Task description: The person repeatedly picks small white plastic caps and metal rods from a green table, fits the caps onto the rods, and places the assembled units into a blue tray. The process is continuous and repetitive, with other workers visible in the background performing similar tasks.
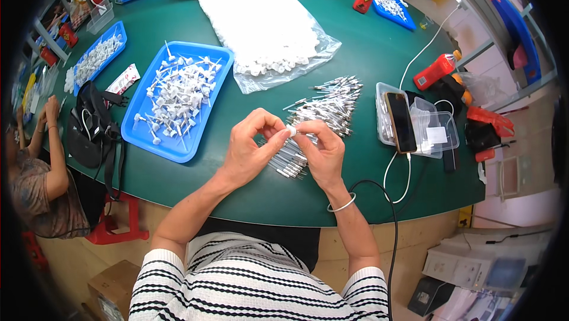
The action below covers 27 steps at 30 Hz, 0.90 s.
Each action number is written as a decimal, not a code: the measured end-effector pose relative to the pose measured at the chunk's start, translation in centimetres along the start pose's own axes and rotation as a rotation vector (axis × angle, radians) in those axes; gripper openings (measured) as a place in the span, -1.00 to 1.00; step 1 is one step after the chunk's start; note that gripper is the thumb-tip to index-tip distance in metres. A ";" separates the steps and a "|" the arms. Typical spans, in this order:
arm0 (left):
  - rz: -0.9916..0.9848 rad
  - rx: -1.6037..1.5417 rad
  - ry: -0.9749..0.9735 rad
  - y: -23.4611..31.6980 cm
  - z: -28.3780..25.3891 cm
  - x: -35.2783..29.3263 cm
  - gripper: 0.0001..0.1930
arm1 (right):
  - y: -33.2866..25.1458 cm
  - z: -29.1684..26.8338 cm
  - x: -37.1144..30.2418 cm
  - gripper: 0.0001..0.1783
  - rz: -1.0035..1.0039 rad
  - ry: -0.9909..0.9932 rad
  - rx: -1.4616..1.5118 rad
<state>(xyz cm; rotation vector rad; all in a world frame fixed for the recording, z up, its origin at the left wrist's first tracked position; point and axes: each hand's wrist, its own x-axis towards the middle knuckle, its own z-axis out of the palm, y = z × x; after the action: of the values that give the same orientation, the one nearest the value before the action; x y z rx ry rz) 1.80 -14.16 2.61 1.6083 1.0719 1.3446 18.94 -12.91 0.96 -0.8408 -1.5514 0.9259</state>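
Observation:
My left hand and my right hand meet above the green table, both closed in a pinch on a small white plastic cap. My fingertips cover part of the cap. Just under and beyond my hands lie slim metal-and-white rods, some heaped and some lined up side by side. Left of my left hand stands a blue tray full of white caps with thin stems. Beyond my hands rests a large clear plastic bag filled with loose white caps.
At right, a phone lies on clear plastic boxes beside a white cable. Red bottles stand beyond. A black bag sits at the left edge, near another person. Another blue tray is farther off.

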 end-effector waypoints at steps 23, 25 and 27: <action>-0.315 -0.718 -0.099 -1.4 1.1 -0.4 -0.85 | 1.4 0.6 -0.2 -0.82 0.189 -0.010 0.530; -0.372 -0.812 -0.113 -1.4 1.0 -0.3 -0.85 | 1.6 0.6 -0.2 -0.82 0.210 -0.012 0.587; -0.432 -0.890 -0.127 -1.2 0.9 -0.2 -0.85 | 1.7 0.5 -0.2 -0.83 0.236 -0.008 0.634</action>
<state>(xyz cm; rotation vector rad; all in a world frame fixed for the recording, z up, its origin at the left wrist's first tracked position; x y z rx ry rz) 2.53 -13.98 1.30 0.7355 0.5517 1.1510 18.52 -12.41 -0.73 -0.5605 -1.0693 1.4880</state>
